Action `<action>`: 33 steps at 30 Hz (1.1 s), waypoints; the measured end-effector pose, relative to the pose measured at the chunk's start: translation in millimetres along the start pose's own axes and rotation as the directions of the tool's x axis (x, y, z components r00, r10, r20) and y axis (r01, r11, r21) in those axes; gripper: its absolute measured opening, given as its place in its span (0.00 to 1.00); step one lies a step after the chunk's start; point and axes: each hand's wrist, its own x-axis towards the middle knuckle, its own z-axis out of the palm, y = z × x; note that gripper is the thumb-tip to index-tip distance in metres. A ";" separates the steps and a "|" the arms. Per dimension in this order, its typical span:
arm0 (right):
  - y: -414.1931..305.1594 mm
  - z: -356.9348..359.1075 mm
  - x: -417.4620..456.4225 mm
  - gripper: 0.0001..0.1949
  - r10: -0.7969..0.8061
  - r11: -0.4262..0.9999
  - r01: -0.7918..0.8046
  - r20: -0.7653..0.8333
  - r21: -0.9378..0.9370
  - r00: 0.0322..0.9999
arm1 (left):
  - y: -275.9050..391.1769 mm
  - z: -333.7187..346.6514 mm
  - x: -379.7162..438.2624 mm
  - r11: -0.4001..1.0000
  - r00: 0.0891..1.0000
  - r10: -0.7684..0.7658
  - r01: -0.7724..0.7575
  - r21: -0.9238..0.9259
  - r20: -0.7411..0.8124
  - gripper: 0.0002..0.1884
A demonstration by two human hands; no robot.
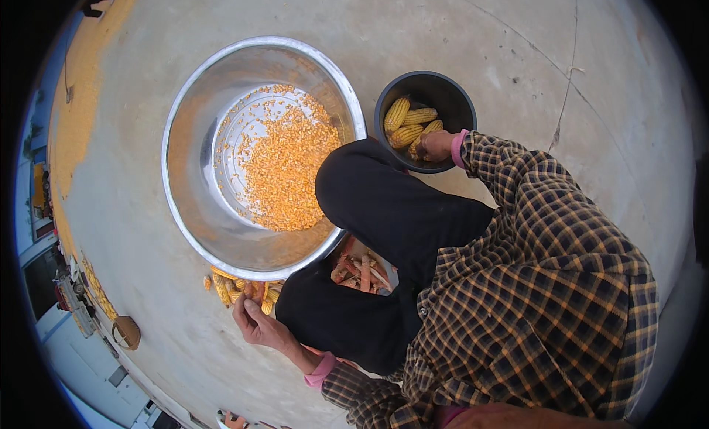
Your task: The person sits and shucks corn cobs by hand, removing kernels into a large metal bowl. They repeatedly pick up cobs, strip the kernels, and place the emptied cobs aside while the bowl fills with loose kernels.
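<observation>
My right hand [437, 145] reaches into a dark round bucket [471, 109], its fingers at an ear of yellow corn [433, 127]; the fingertips are partly hidden. More ears [396, 114] lie beside it in the bucket. My left hand [253, 318] is low, just outside the rim of a large metal basin [169, 152], thumb and forefinger pinched at a reddish, mostly bare corn cob [256, 290]. Yellow ears [221, 289] lie on the ground behind that hand. Loose corn kernels [288, 168] cover much of the basin's bottom.
Reddish bare cobs [364, 274] lie between my dark-trousered legs [399, 196], close to the basin. On the concrete ground [138, 246] at the far left stands a brown basket [128, 332]. Spread yellow grain [83, 113] runs along the left edge. A person's dark legs [97, 5] show at top left.
</observation>
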 end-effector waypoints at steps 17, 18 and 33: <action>28.1 14.3 11.6 0.31 0.374 0.925 -0.370 -0.045 0.084 0.926 | 7.4 71.9 29.3 0.997 0.931 0.072 -0.065 -0.032 0.358 0.06; 34.8 20.1 16.1 0.30 0.406 0.912 -0.404 -0.023 0.073 0.913 | 11.4 68.6 29.3 0.999 0.936 0.043 -0.029 -0.045 0.350 0.06; 28.5 -78.4 -87.6 0.14 0.084 0.097 0.077 -0.086 0.992 0.993 | 36.5 85.0 98.8 0.835 0.964 -0.095 0.213 -0.508 0.249 0.08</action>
